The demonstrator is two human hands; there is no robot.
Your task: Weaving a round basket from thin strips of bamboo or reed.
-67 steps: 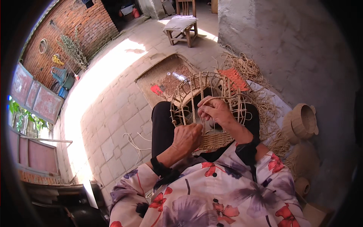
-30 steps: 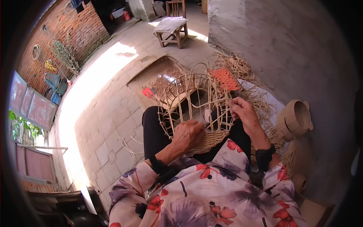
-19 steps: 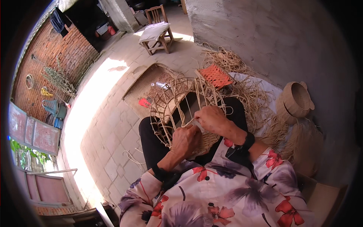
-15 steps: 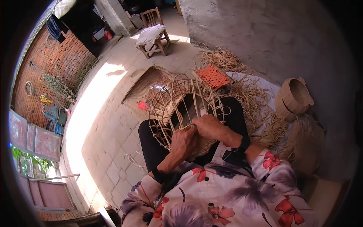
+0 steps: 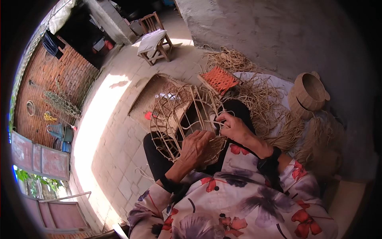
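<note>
A partly woven basket (image 5: pixel 164 115), with an open frame of tan cords, rests on my lap between my knees. My left hand (image 5: pixel 195 147) is closed over the near rim, where the weave is dense; its fingertips are partly hidden. To the right of it, my right hand (image 5: pixel 234 126) is raised off the rim, thumb and forefinger pinched on a thin tan cord (image 5: pixel 211 122) that runs toward the left hand. Loose cord ends loop around the right fingers. The basket's inside is partly hidden by my hands.
Beyond the basket lies a woven mat (image 5: pixel 144 99). A small stool with an orange woven seat (image 5: pixel 220 79) stands beside heaps of tan cord (image 5: pixel 262 103) on a white cloth. A finished-looking round basket (image 5: pixel 310 93) sits at right. A wooden chair (image 5: pixel 153 40) stands farther off.
My right hand has moved away from the left, to the right and slightly up, drawing the cord out. The left hand stays on the rim. The basket has turned or tilted slightly.
</note>
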